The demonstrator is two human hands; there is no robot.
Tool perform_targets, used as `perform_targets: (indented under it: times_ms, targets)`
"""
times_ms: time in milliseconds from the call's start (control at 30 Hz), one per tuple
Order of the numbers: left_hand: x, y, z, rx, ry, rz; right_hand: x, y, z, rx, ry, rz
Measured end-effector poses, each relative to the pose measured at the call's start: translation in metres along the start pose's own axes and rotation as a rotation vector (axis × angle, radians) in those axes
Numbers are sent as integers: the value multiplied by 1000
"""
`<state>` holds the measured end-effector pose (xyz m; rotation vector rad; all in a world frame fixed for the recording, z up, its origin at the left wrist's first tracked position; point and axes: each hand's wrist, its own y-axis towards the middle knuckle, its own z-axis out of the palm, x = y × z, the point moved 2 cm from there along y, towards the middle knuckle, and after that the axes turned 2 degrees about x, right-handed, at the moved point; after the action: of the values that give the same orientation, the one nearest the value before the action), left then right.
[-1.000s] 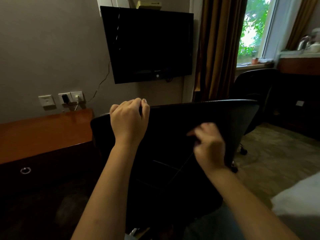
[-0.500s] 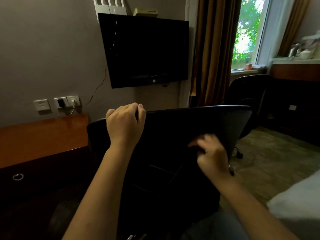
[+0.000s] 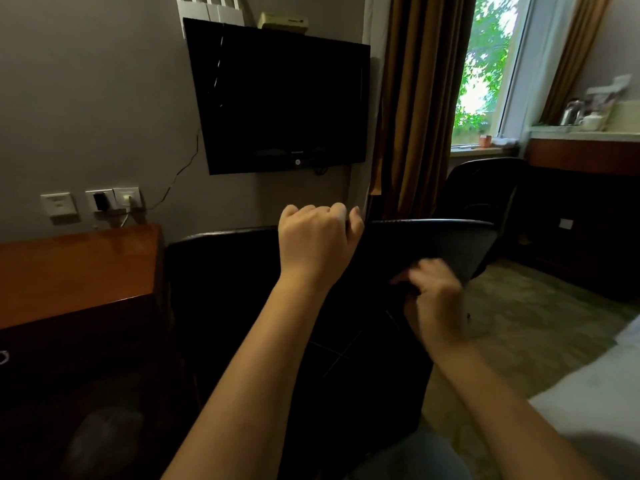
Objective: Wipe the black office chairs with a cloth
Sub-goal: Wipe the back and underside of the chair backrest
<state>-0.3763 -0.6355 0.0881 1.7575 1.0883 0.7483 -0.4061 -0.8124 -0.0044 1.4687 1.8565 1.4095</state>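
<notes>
Head view: the left hand (image 3: pixel 317 244) curls its fingers over the top edge of the near black office chair (image 3: pixel 242 306), gripping it. The right hand (image 3: pixel 436 299) is blurred against that chair's backrest, so its grip cannot be told. A second black chair (image 3: pixel 481 188) stands beyond the near chair, and a wooden desk (image 3: pixel 76 271) stands beside it.

Wall-mounted television (image 3: pixel 284 98), brown curtains (image 3: pixel 415 105), window (image 3: pixel 485 71).
</notes>
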Motion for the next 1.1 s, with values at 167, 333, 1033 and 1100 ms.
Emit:
perform_targets:
  times_ms: [167,333,1033,1100]
  targets:
    - [5,-4,-6,-62,26,23,-33,-65,31,394,-67,201]
    - [13,-7,-10,-90,16,27,-24,-52,18,310,5,148]
    - [79,-15,-25,-62,-71,-19,4,-63,30,117,-16,-54]
    - [81,-17,-26,-72,-72,-20,2,-66,29,192,-37,-88]
